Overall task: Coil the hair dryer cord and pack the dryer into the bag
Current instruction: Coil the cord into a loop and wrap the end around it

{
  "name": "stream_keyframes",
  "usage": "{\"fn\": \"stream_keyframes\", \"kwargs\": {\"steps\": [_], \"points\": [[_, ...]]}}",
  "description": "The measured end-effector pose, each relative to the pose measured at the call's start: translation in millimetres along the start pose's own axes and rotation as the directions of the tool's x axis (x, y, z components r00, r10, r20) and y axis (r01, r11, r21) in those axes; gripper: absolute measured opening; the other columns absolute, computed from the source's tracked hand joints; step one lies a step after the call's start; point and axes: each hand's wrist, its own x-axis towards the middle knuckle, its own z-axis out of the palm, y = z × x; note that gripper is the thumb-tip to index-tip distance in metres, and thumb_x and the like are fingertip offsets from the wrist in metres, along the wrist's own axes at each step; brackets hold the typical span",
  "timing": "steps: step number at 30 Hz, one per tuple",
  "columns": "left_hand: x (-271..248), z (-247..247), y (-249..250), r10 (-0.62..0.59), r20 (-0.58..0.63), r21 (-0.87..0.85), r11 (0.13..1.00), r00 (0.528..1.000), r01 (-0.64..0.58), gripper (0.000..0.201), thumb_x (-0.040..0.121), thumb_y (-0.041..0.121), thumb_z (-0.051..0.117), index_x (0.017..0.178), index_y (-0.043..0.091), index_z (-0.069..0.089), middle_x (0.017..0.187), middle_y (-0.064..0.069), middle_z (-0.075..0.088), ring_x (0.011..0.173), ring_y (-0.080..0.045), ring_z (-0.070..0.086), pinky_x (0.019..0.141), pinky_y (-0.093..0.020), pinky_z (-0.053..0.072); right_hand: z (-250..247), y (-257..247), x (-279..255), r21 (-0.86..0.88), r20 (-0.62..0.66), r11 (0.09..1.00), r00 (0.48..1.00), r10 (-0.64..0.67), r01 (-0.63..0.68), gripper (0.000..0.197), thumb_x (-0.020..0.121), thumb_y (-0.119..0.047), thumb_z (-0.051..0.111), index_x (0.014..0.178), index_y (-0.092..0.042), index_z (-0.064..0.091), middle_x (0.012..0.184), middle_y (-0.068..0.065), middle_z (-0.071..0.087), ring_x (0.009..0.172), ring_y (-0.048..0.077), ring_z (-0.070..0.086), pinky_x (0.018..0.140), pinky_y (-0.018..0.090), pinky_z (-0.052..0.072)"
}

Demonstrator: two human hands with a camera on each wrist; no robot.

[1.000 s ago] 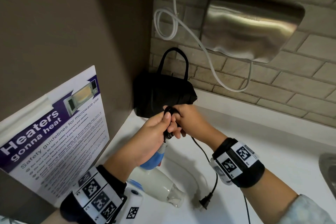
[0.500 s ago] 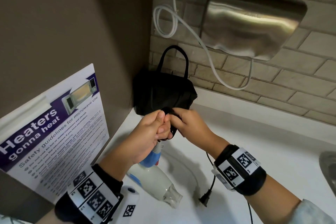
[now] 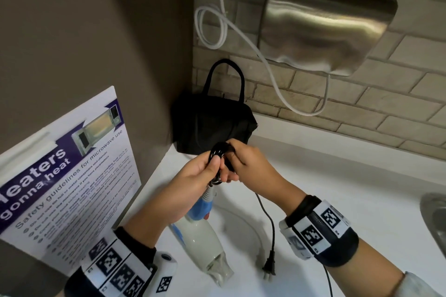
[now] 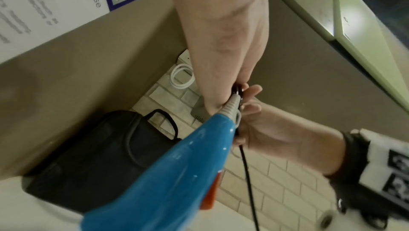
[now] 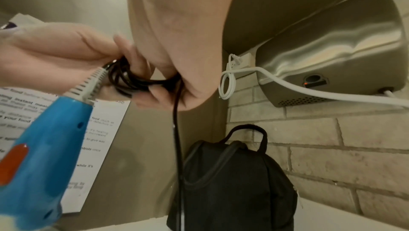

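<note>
Both hands meet above the desk (image 3: 313, 176): the left hand (image 3: 190, 183) pinches the coiled cord (image 3: 218, 152) by the hair dryer (image 3: 200, 231) handle, the right hand (image 3: 251, 164) grips its loops. Plug (image 3: 269, 267) dangles. Bag (image 3: 212, 125) stands in the back corner.

From here I can't see how many turns the cord (image 3: 218, 152) coil has; my fingers cover most of it. The dryer's (image 3: 202, 243) handle top is hidden under my left hand (image 3: 193, 185). The poster (image 3: 60, 188) is cut off at the frame's left edge, its small print too blurred to read. The sink (image 3: 434, 219) is cropped at the right edge.
</note>
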Motion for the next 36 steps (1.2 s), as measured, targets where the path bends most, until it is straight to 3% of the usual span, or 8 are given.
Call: {"fn": "stream_keyframes", "kwargs": {"steps": [4, 10, 15, 19, 24, 28, 33, 36], "points": [[-4.4, -3.4, -8.4, 0.057, -0.02, 0.183, 0.982, 0.998, -0.053, 0.023, 0.098, 0.032, 0.043, 0.087, 0.016, 0.055, 0.1, -0.003, 0.069, 0.107, -0.007, 0.063, 0.083, -0.049, 0.051, -2.1, -1.0, 1.5, 0.034, -0.045, 0.997, 0.997, 0.067, -0.065, 0.016, 0.096, -0.006, 0.04, 0.095, -0.011, 0.055, 0.067, -0.012, 0.052, 0.06, 0.002, 0.051, 0.053, 0.009, 0.039], [-5.5, 0.3, -9.1, 0.042, -0.034, 0.262, 0.964, 0.999, -0.031, 0.024, 0.098, 0.033, 0.034, 0.09, 0.025, 0.055, 0.084, 0.001, 0.062, 0.098, -0.014, 0.064, 0.086, -0.055, 0.05, 7.1, 0.0, 0.4, 0.076, -0.022, 0.992, 0.994, 0.107, -0.105, 0.013, 0.097, -0.009, 0.039, 0.093, -0.016, 0.05, 0.07, -0.006, 0.055, 0.063, 0.013, 0.059, 0.058, 0.025, 0.051], [0.6, -0.6, -5.2, 0.018, -0.128, 0.231, 0.973, 0.992, 0.012, 0.034, 0.103, 0.023, 0.03, 0.078, 0.012, 0.05, 0.08, -0.008, 0.057, 0.073, 0.002, 0.06, 0.072, -0.017, 0.051, 9.2, 1.1, 0.3, -0.008, 0.033, 0.998, 0.997, 0.068, -0.068, 0.013, 0.098, -0.01, 0.036, 0.102, -0.012, 0.048, 0.066, -0.007, 0.054, 0.042, 0.008, 0.056, 0.04, 0.02, 0.046], [4.2, -1.2, -6.9, -0.048, -0.218, 0.08, 0.995, 0.975, 0.067, 0.037, 0.104, 0.026, 0.027, 0.074, 0.018, 0.048, 0.056, 0.011, 0.048, 0.063, -0.006, 0.053, 0.056, -0.027, 0.046, 10.3, 5.0, -3.5, -0.001, 0.037, 1.0, 0.999, 0.01, -0.01, 0.02, 0.102, -0.031, 0.032, 0.093, -0.02, 0.046, 0.062, -0.004, 0.057, 0.049, 0.006, 0.056, 0.049, 0.018, 0.041], [8.4, -5.9, 0.6, -0.135, -0.36, -0.276, 0.96, 0.923, 0.033, 0.04, 0.104, 0.013, 0.026, 0.069, 0.014, 0.044, 0.049, 0.009, 0.038, 0.058, -0.014, 0.039, 0.063, -0.027, 0.033, 16.6, 33.3, -27.8, -0.191, 0.021, 0.981, 0.999, 0.032, -0.027, 0.027, 0.102, -0.035, 0.027, 0.107, -0.02, 0.048, 0.056, -0.012, 0.041, 0.05, 0.009, 0.04, 0.053, 0.03, 0.037], [7.6, -14.7, -5.4, -0.101, -0.4, -0.319, 0.947, 0.911, -0.036, 0.038, 0.104, 0.01, 0.027, 0.071, 0.014, 0.045, 0.05, 0.01, 0.045, 0.06, -0.014, 0.043, 0.069, -0.024, 0.031, 29.3, 58.6, -60.3, -0.466, 0.141, 0.884, 0.983, 0.121, -0.042, 0.024, 0.102, -0.026, 0.031, 0.124, -0.026, 0.04, 0.09, 0.003, 0.067, 0.071, 0.028, 0.061, 0.06, 0.036, 0.045], [9.0, -24.9, -7.2, -0.06, -0.453, -0.362, 0.924, 0.89, -0.122, 0.031, 0.103, 0.015, 0.031, 0.079, 0.013, 0.049, 0.057, 0.01, 0.058, 0.058, -0.009, 0.058, 0.071, -0.023, 0.042, 39.1, 62.0, -97.9, -0.669, 0.312, 0.74, 0.877, 0.365, -0.07, 0.044, 0.1, -0.021, 0.034, 0.143, -0.02, 0.021, 0.122, 0.008, 0.061, 0.098, 0.033, 0.064, 0.065, 0.033, 0.039], [9.9, -27.4, -11.3, -0.058, -0.462, -0.315, 0.944, 0.885, -0.102, 0.028, 0.103, 0.02, 0.033, 0.085, 0.013, 0.052, 0.062, 0.009, 0.07, 0.059, -0.008, 0.068, 0.071, -0.028, 0.046, 38.5, 51.6, -113.5, -0.695, 0.291, 0.718, 0.904, 0.313, -0.025, 0.056, 0.089, -0.013, 0.052, 0.14, -0.022, 0.031, 0.111, 0.006, 0.066, 0.09, 0.029, 0.069, 0.059, 0.032, 0.042]]}}
